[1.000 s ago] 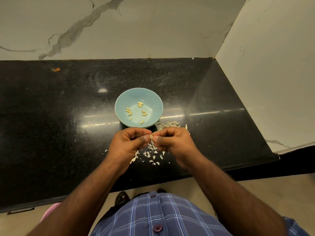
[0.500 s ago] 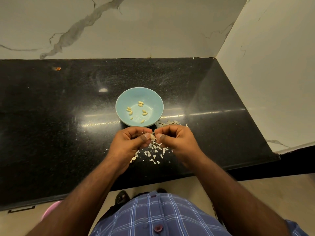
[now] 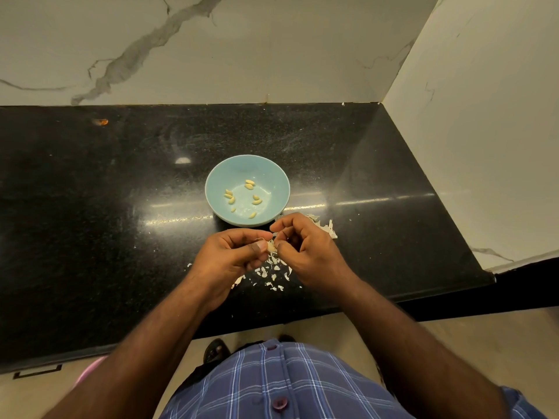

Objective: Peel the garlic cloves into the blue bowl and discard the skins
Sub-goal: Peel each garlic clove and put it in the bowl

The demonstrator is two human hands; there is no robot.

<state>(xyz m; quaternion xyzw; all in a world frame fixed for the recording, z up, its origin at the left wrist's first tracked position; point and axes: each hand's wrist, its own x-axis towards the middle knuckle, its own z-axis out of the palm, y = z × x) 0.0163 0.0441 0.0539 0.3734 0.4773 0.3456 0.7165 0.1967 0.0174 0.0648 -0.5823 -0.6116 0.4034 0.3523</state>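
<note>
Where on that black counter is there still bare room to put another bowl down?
The black counter is bare left of the blue bowl, and behind it toward the marble wall. It is crowded in front of the bowl: the left hand and right hand work over scattered garlic skins.

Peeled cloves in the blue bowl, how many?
9 peeled cloves in the blue bowl: two at the back, three on the left, two on the right, two small ones near the front. None seem hidden.
</note>
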